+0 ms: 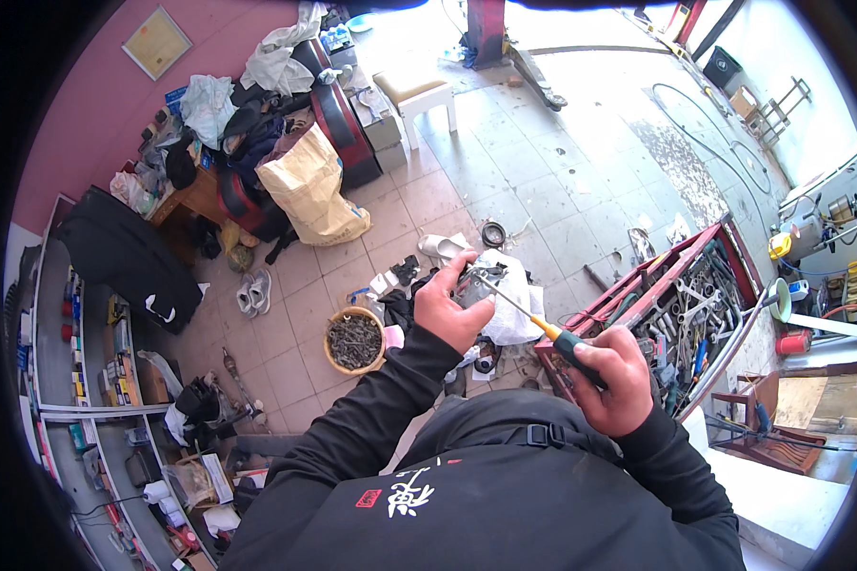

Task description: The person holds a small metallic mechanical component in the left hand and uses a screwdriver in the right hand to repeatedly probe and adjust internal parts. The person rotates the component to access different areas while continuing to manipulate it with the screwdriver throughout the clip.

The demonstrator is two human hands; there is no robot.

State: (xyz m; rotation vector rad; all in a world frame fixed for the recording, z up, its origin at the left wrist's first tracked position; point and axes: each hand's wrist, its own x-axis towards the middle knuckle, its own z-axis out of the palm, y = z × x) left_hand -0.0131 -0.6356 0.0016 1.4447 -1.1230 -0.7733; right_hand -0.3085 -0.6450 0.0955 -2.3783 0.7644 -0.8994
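Note:
In my right hand point(619, 381) is a screwdriver point(569, 344) with a dark green and yellow handle, my fingers wrapped round it. Its long thin shaft points up and to the left, its tip near my left hand point(450, 306). Thumb and index finger of that hand are curled about a small grey metal part point(470, 284); its exact kind is hard to make out against the clutter below. The screwdriver tip seems to meet this part, though contact cannot be told for certain.
On the tiled floor a round basket point(380, 358) holds many small dark metal pieces. A red tool tray point(628, 297) full of wrenches stands at the right. White plastic bag point(514, 305), grey shoes point(253, 293) and paper sack point(307, 186) lie about. Shelves point(57, 333) line the left.

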